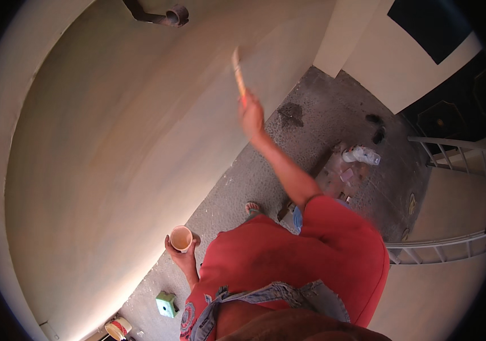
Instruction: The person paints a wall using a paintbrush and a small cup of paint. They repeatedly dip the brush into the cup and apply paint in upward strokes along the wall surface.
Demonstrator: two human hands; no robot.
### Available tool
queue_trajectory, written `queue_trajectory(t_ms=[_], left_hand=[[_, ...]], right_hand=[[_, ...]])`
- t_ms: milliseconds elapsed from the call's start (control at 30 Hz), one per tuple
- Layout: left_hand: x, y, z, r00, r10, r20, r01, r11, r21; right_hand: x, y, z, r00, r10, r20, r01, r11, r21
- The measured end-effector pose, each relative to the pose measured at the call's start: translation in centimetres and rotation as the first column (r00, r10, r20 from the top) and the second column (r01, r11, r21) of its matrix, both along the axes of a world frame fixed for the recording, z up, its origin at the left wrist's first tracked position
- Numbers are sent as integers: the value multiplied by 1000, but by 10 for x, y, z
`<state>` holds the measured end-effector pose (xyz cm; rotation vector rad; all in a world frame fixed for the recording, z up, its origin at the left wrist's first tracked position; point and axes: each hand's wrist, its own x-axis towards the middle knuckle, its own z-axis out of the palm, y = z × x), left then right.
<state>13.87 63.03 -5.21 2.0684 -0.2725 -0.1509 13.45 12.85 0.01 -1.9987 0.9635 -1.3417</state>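
My right hand (251,116) is raised towards the wall and closed round the handle of a paintbrush (238,71). The brush points up, and its bristle end is blurred against the beige wall (140,131); whether it touches the wall I cannot tell. Lower down on the left, my left hand (183,257) grips a small round cup (181,238). Its open top faces up and shows a pale orange-brown inside. Fingers and thumb wrap both sides of the cup, close to the foot of the wall.
A mint-green stool (166,304) stands on the floor, with a bucket (118,328) beyond it. A plastic-wrapped bundle (362,155) lies on a stained sheet at right. A metal ladder (442,250) is at far right. A bracket (176,15) juts out at the top.
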Motion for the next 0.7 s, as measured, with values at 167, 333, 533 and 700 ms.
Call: queue_trajectory(t_ms=[167, 333, 533, 700], left_hand=[[17, -7, 5, 999, -32, 36, 32, 999, 13], [19, 24, 2, 998, 19, 55, -18, 1000, -19], [14, 82, -6, 998, 61, -4, -61, 996, -67], [7, 152, -24, 985, 171, 7, -170, 983, -69]], right_hand=[[-28, 114, 51, 984, 177, 21, -178, 977, 117], [-58, 69, 104, 996, -58, 71, 56, 998, 27], [-29, -88, 182, 951, -308, -10, 269, 844, -464], [5, -8, 201, 971, -212, -108, 162, 921, -353]])
